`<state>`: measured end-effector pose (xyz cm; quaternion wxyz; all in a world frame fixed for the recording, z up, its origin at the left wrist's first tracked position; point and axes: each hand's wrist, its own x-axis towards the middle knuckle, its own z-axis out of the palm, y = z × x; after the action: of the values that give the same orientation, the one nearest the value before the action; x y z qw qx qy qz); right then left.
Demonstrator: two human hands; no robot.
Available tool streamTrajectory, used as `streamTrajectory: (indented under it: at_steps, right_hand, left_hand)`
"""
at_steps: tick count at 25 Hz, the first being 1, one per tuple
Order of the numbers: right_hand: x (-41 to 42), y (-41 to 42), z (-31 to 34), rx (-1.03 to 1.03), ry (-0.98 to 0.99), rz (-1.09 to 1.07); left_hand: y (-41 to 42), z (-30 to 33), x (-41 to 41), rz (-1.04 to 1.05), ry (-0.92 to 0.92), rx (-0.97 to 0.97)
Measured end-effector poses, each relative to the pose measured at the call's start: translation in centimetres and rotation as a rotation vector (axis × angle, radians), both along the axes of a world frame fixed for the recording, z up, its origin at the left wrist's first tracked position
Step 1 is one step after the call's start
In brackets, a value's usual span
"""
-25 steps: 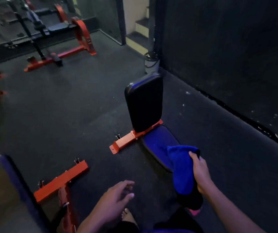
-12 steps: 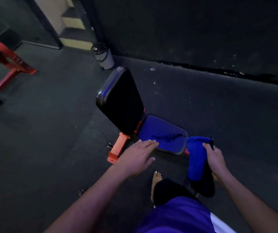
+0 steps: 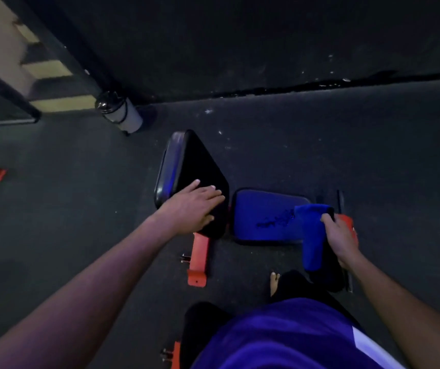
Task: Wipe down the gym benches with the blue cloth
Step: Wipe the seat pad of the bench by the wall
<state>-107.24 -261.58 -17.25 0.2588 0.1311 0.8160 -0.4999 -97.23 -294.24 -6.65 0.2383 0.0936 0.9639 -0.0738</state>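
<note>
Both hands are busy at the low gym bench. The left hand (image 3: pixel 193 206) lies flat with straight fingers on the near end of the raised black padded backrest (image 3: pixel 187 166). The right hand (image 3: pixel 340 235) grips the folded blue cloth (image 3: pixel 310 230), which hangs down over the right edge of the blue padded seat (image 3: pixel 264 217); a dark smear marks that seat just beside the cloth. An orange metal frame foot (image 3: pixel 199 262) sticks out toward the person across the dark rubber floor (image 3: pixel 80 209).
</note>
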Motion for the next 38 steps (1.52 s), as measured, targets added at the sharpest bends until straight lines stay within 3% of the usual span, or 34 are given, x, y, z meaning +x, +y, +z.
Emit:
streamTrajectory:
  at_steps: [7, 10, 15, 19, 22, 26, 29, 32, 35, 38]
  right_hand:
    - [5.3, -4.9, -3.2, 0.128, 0.052, -0.184]
    - [8.5, -6.8, -6.4, 0.195, 0.020, -0.242]
    - [10.9, -9.9, -11.2, 0.235, -0.018, -0.386]
    - [11.7, -14.8, -13.4, 0.130, -0.057, -0.417]
    - [12.4, -18.7, -13.0, 0.064, -0.005, -0.428]
    - [14.1, -22.8, -10.9, -0.123, -0.016, -0.613]
    - [14.8, -24.8, -8.1, -0.241, -0.033, -0.654]
    - [14.6, -25.2, -4.6, -0.274, 0.031, -0.581]
    - [12.9, -24.4, -1.1, -0.289, 0.145, -0.531]
    - [9.3, -23.0, 2.1, -0.267, 0.261, -0.428]
  left_hand:
    - [-8.6, 0.5, -4.5, -0.377, -0.056, -0.040]
    - [-11.0, -1.1, -4.3, -0.618, 0.009, -0.013]
    - [-11.0, -2.6, -5.8, -0.759, -0.010, -0.001]
    - [-11.6, -2.5, -5.9, -0.783, 0.044, 0.198]
    - [-12.4, -2.5, -5.6, -0.731, 0.111, 0.383]
    - [-12.8, -2.6, -5.4, -0.676, 0.156, 0.432]
    - [-13.2, -3.0, -4.8, -0.568, 0.292, 0.479]
    - [-13.6, -4.3, -3.0, -0.146, 0.520, 0.539]
    - [-13.0, -4.7, -1.2, 0.305, 0.497, 0.668]
    - [-13.0, -5.1, -1.2, 0.395, 0.449, 0.710]
